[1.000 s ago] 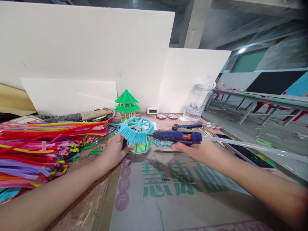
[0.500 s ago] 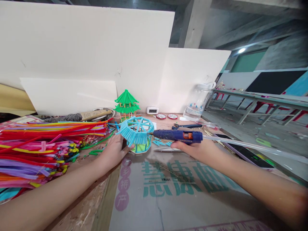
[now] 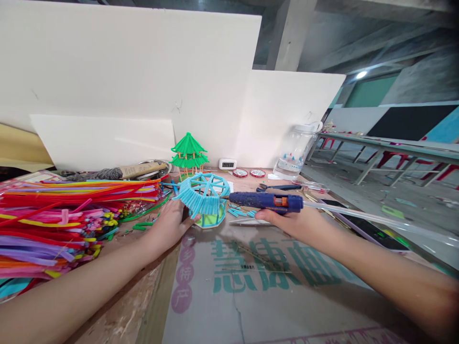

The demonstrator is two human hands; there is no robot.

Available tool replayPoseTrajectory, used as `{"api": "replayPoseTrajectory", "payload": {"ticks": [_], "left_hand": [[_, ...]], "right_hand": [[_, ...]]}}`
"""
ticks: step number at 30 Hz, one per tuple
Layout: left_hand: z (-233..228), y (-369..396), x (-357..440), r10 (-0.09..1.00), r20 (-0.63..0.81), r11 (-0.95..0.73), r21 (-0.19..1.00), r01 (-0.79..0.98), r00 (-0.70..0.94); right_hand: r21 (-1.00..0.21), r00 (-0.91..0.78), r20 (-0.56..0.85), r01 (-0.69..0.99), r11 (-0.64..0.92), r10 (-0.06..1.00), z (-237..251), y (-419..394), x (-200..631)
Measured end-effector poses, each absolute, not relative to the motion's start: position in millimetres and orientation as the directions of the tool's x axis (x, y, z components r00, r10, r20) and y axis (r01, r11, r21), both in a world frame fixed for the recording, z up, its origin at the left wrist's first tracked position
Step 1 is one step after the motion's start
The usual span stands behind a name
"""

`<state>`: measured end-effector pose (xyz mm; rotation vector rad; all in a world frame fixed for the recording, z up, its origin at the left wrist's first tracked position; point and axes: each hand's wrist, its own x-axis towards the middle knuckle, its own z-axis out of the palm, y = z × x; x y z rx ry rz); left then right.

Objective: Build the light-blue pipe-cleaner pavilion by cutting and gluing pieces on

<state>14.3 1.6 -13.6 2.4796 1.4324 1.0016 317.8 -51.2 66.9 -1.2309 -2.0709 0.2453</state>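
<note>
White foam boards (image 3: 143, 76) stand along the back of a cluttered desk (image 3: 251, 296), screening the work area; a printed sheet covers the near part of the surface. At the middle, the left hand (image 3: 168, 227) steadies a light-blue pipe-cleaner pavilion roof (image 3: 203, 193), which sits on a green-and-blue round base (image 3: 211, 220); its fingers curl against the fringe on the near left side, seemingly to keep the model from turning. From the right, the right hand (image 3: 290, 220) wraps a blue hot glue gun (image 3: 265, 200), fingers closed about the grip, a clear glue stick (image 3: 358, 216) trailing out behind; the nozzle points left and lies just beside the roof's right edge, as glue work at that rim would call for. Short blue offcuts (image 3: 238, 210) lie under the gun; bundled coloured pipe cleaners (image 3: 71, 215) fill the left side; a finished green pavilion (image 3: 189, 153) stands behind, with a small digital clock (image 3: 227, 164) and a plastic jar (image 3: 296, 150) further right.
</note>
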Motion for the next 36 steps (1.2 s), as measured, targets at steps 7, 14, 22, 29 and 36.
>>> {"api": "replayPoseTrajectory", "payload": {"ticks": [7,14,22,29,36], "left_hand": [[-13.4,1.1,14.4,0.809,0.485,-0.542,0.398,0.740,0.332],[-13.3,1.2,14.0,0.819,0.470,-0.536,0.420,0.733,0.330],[-14.6,1.9,13.9,0.810,0.481,-0.542,0.401,0.738,0.334],[-14.3,1.6,13.9,0.815,0.478,-0.536,0.407,0.740,0.327],[-14.8,1.6,14.1,0.819,0.480,-0.525,0.405,0.749,0.314]], "right_hand": [[-0.487,-0.282,0.465,0.710,0.509,0.839,72.2,-56.9,314.3],[-0.459,-0.266,0.470,0.741,0.490,0.842,70.7,-56.6,315.0],[-0.456,-0.262,0.465,0.748,0.482,0.846,73.6,-57.9,312.9],[-0.435,-0.299,0.474,0.738,0.516,0.828,73.4,-56.5,314.9],[-0.414,-0.324,0.490,0.731,0.543,0.809,72.7,-53.3,316.1]]}}
